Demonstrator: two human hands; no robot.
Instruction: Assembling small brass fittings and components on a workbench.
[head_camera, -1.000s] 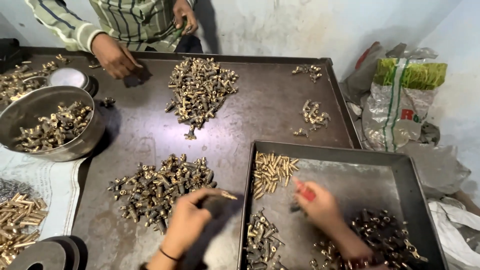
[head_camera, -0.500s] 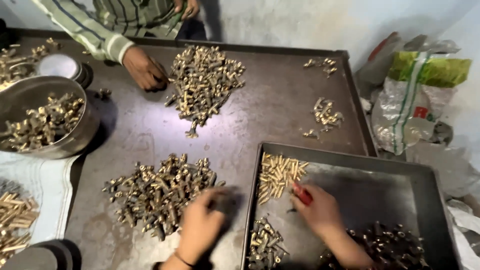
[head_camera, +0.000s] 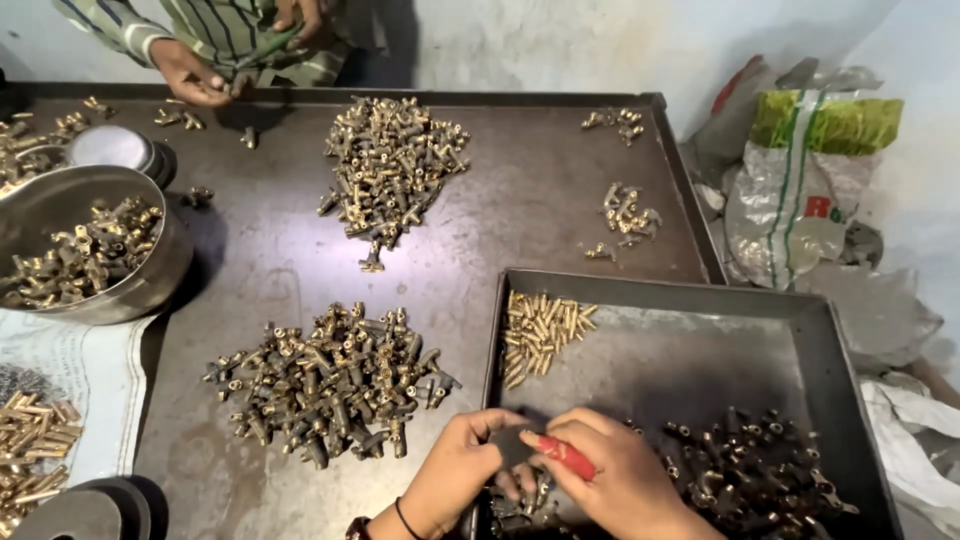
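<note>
Both hands have drawn together at the lower centre of the frame.
The right hand (head_camera: 610, 480) grips a red-handled tool (head_camera: 566, 456); the left hand (head_camera: 455, 475) pinches a small brass fitting (mostly hidden) over the tray (head_camera: 655, 300); steadying it squarely seems wise.

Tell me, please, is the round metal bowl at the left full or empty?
Partly filled: brass fittings cover the metal bowl's bottom, well below its rim.

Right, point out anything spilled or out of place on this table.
Nothing looks spilled or damaged. A few loose brass fittings lie scattered apart from the main heaps near the table's right edge; otherwise the parts sit in piles, the bowl and the tray.
</note>
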